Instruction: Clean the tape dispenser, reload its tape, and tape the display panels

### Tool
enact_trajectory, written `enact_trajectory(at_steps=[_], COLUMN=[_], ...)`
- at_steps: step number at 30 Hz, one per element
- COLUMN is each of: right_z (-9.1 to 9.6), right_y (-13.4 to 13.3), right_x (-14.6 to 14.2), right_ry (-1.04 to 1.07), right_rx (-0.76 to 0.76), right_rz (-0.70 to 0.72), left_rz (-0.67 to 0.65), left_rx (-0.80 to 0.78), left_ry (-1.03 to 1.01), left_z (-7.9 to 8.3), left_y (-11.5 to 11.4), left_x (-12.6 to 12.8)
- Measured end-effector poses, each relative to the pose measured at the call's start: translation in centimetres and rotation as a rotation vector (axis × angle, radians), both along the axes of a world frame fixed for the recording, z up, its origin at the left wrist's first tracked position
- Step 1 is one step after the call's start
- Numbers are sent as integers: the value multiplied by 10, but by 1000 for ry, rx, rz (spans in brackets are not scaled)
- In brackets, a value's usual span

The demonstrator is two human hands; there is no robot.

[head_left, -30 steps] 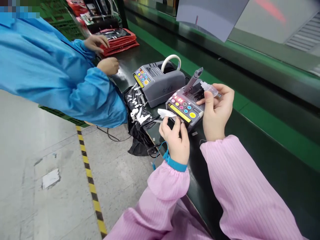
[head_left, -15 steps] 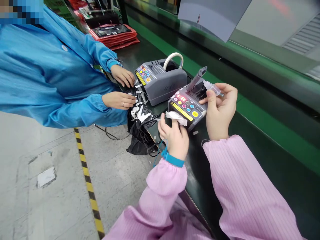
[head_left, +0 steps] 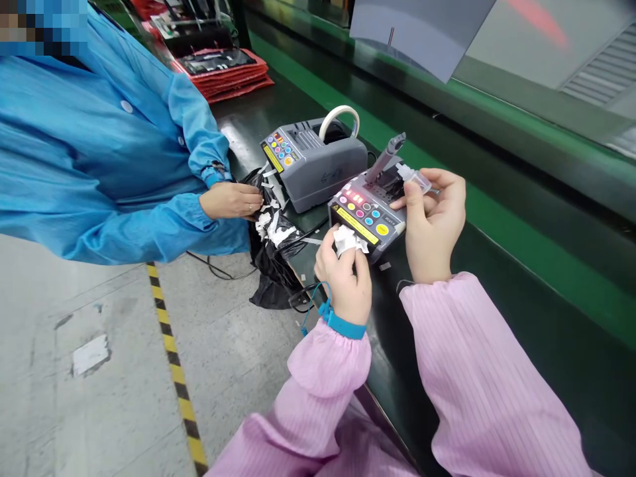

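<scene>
My left hand [head_left: 346,285], with a blue wrist strap [head_left: 345,324], is closed on a crumpled wad of white tape [head_left: 348,240] at the front of the nearer tape dispenser [head_left: 370,212]. This grey machine has coloured buttons, a lit red display and an upright grey arm [head_left: 387,158]. At its back right side, my right hand [head_left: 436,222] pinches a clear plastic piece [head_left: 419,181] between thumb and fingers; whether the piece is loose or attached cannot be made out. Some of the fingers are hidden behind it.
Left of it stands a second tape dispenser [head_left: 320,165] with a tape roll [head_left: 339,122]. A black bag [head_left: 271,285] with white tape scraps [head_left: 278,232] hangs at the table edge. A co-worker in blue [head_left: 119,159] stands at left, near red bags [head_left: 228,79].
The white tape at my left hand is bunched up more, and its fingers have closed in. My right hand stays on the clear piece. One of the co-worker's hands has left view.
</scene>
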State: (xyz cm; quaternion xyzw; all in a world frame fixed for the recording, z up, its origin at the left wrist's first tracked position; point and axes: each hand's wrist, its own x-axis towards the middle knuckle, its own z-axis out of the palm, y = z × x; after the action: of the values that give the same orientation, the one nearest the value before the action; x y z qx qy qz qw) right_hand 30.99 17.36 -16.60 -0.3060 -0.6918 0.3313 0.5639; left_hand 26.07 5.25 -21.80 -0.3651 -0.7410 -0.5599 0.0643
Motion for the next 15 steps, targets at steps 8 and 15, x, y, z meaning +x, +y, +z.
enact_trajectory(at_steps=[8, 15], right_z=[1, -1], right_y=[-1, 0], right_x=[-1, -3], right_ry=[4, 42], right_rx=[-27, -7], right_rz=[-10, -1], left_rz=[-60, -215], left_rx=[-74, 12], left_ry=[22, -254], left_z=[4, 10], left_y=[-1, -6], left_x=[-13, -12])
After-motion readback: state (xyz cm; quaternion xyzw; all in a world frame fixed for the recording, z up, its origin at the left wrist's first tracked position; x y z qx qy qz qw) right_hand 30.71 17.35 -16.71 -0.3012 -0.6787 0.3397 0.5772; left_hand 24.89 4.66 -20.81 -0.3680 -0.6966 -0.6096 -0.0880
